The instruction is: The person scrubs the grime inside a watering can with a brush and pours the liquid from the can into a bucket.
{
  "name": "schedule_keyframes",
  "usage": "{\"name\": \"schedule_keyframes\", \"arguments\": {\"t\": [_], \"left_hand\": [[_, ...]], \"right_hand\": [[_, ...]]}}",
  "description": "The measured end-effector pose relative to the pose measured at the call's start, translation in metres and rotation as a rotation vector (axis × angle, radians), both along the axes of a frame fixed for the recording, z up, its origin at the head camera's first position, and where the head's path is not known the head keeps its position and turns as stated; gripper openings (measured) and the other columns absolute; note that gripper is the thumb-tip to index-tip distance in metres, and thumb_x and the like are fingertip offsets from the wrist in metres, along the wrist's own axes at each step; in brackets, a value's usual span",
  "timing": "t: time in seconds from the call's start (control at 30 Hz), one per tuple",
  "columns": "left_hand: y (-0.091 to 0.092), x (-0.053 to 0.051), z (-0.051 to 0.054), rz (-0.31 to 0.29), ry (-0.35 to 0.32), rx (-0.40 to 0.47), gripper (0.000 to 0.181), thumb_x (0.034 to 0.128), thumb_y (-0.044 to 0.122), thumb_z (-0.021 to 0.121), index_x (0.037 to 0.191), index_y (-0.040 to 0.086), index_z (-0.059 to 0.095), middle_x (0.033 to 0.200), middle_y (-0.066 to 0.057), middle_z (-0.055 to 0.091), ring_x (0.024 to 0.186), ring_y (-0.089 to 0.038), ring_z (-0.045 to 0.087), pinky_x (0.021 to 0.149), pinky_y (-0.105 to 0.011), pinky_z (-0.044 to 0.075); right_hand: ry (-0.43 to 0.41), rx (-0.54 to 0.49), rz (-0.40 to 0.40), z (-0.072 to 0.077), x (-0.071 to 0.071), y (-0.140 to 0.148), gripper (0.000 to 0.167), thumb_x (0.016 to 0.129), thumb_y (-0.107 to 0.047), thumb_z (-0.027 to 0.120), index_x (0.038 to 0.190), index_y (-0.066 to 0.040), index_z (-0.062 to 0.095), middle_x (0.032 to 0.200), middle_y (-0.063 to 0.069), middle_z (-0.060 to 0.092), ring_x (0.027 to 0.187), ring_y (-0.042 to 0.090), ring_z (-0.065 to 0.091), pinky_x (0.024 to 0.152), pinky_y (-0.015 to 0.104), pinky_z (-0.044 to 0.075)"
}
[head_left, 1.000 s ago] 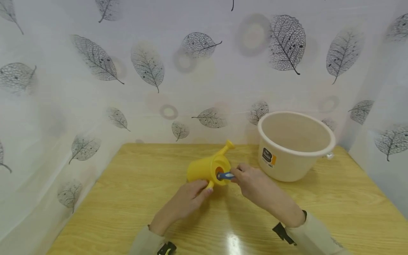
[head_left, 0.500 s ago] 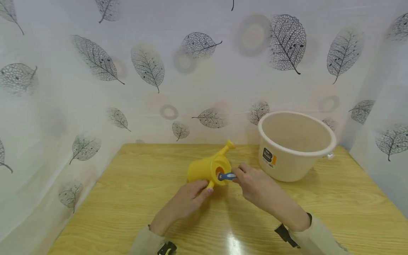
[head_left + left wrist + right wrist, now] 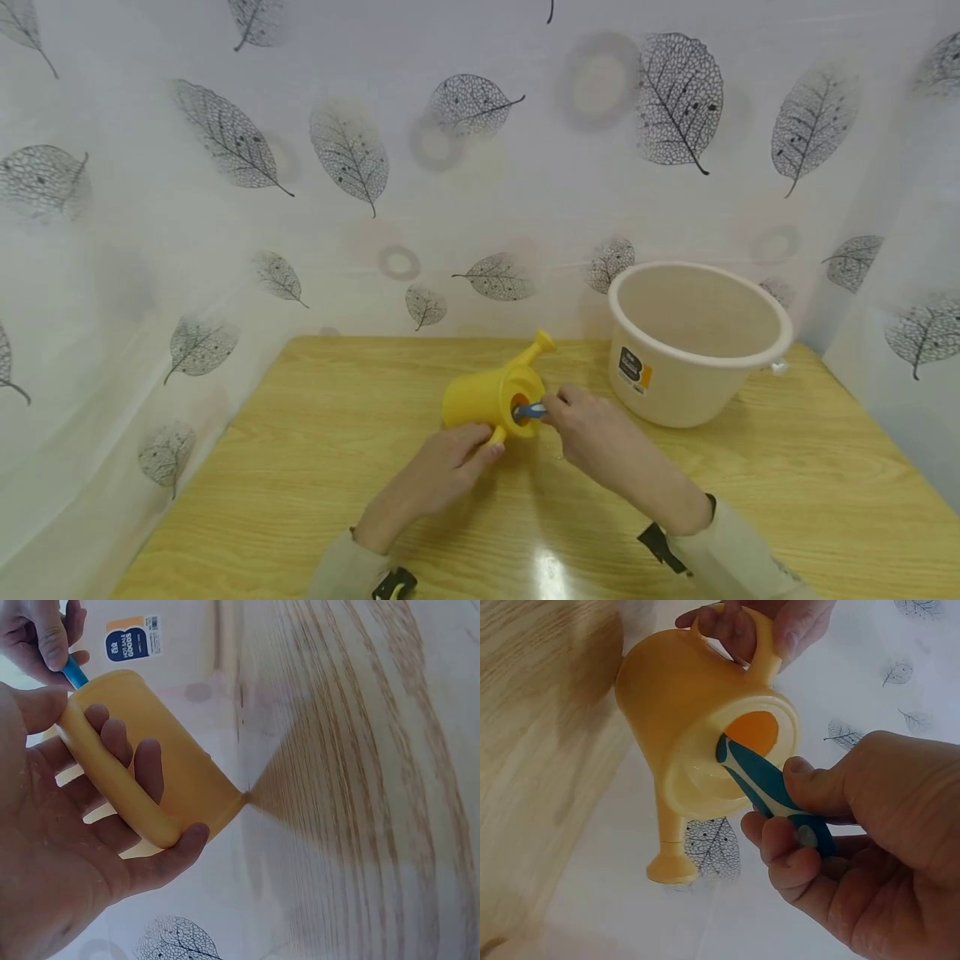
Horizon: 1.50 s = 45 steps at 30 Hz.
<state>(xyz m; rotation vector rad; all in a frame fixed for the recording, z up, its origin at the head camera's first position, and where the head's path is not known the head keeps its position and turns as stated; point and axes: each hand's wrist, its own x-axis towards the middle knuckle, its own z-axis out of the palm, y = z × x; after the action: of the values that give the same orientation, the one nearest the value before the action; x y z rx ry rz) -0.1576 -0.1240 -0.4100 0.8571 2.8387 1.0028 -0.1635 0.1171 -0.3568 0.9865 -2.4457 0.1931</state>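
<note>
A yellow watering can (image 3: 474, 398) lies tilted on its side, its round opening turned to the right and its spout (image 3: 669, 859) pointing away from me. My left hand (image 3: 433, 477) grips the can's handle (image 3: 112, 784), with several fingers passed through the loop. With thumb and fingers, my right hand (image 3: 603, 442) holds a tool by its thick blue-and-white handle (image 3: 763, 780). That tool reaches into the can's opening; its far end is hidden inside, so its kind cannot be told.
A large cream bucket (image 3: 675, 387) with a label stands on the wooden table (image 3: 337, 392) behind and right of my right hand. A white curtain (image 3: 480, 200) printed with leaves hangs along the back and left sides. Small drops (image 3: 559, 457) appear on the tabletop.
My right hand draws slightly back to the right, then moves left again, pushing the tool deeper into the opening. The left hand and watering can stay nearly still.
</note>
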Motion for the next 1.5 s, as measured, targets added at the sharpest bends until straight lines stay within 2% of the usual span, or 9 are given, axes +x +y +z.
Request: {"name": "schedule_keyframes", "arguments": {"t": [0.17,0.33,0.47,0.73,0.97,1.17,1.5], "left_hand": [[0.000,0.001,0.001,0.003,-0.009,0.001,0.032,0.1093,0.046,0.042,0.088,0.025,0.053,0.077,0.013,0.046,0.071,-0.002,0.044,0.068,-0.021,0.043],[0.001,-0.001,0.002,0.010,-0.013,-0.002,0.031,0.1089,0.047,0.042,0.088,0.026,0.052,0.077,0.013,0.047,0.072,-0.003,0.045,0.069,-0.022,0.044],[0.001,-0.002,0.002,0.006,-0.013,-0.002,0.031,0.1089,0.047,0.043,0.089,0.026,0.053,0.078,0.013,0.048,0.072,-0.003,0.046,0.070,-0.022,0.044],[0.002,-0.002,0.000,-0.012,0.035,-0.028,0.029,0.1095,0.043,0.044,0.090,0.024,0.053,0.079,0.013,0.047,0.073,-0.004,0.045,0.069,-0.021,0.043],[0.001,0.000,0.002,0.007,-0.006,-0.024,0.030,0.1093,0.047,0.042,0.090,0.026,0.052,0.079,0.013,0.048,0.075,-0.005,0.046,0.072,-0.022,0.044],[0.000,0.000,0.002,0.005,-0.025,-0.018,0.031,0.1094,0.047,0.041,0.091,0.026,0.052,0.080,0.012,0.048,0.075,-0.004,0.046,0.072,-0.023,0.044],[0.000,0.001,0.000,0.007,-0.008,-0.018,0.029,0.1095,0.046,0.042,0.091,0.026,0.052,0.080,0.013,0.048,0.075,-0.004,0.046,0.072,-0.022,0.044]], "right_hand": [[0.060,0.057,-0.030,0.007,0.002,0.002,0.017,0.087,-0.009,0.080,0.093,-0.003,0.065,0.074,0.003,0.053,0.055,0.009,0.046,0.046,0.016,0.038],[0.039,0.120,-0.075,0.017,0.006,0.001,0.019,0.084,-0.005,0.080,0.099,-0.001,0.069,0.076,0.005,0.054,0.058,0.012,0.050,0.048,0.019,0.041],[0.044,0.140,-0.085,0.019,0.007,0.000,0.020,0.081,-0.001,0.081,0.098,-0.001,0.069,0.075,0.005,0.053,0.059,0.012,0.048,0.049,0.020,0.041],[-0.063,0.080,-0.064,0.015,0.003,-0.004,0.020,0.081,0.002,0.080,0.097,0.000,0.068,0.075,0.006,0.053,0.057,0.012,0.048,0.049,0.018,0.041],[-0.029,0.072,-0.062,0.016,0.004,-0.001,0.017,0.083,-0.002,0.081,0.095,-0.002,0.068,0.075,0.006,0.055,0.055,0.011,0.047,0.046,0.017,0.039],[-0.046,0.036,-0.060,0.017,0.005,0.002,0.018,0.084,-0.003,0.081,0.097,-0.002,0.069,0.077,0.006,0.056,0.057,0.012,0.050,0.047,0.017,0.043],[-0.047,0.015,-0.038,0.005,-0.001,-0.002,0.018,0.084,-0.003,0.081,0.093,-0.004,0.066,0.076,0.007,0.055,0.052,0.011,0.046,0.045,0.017,0.038]]}}
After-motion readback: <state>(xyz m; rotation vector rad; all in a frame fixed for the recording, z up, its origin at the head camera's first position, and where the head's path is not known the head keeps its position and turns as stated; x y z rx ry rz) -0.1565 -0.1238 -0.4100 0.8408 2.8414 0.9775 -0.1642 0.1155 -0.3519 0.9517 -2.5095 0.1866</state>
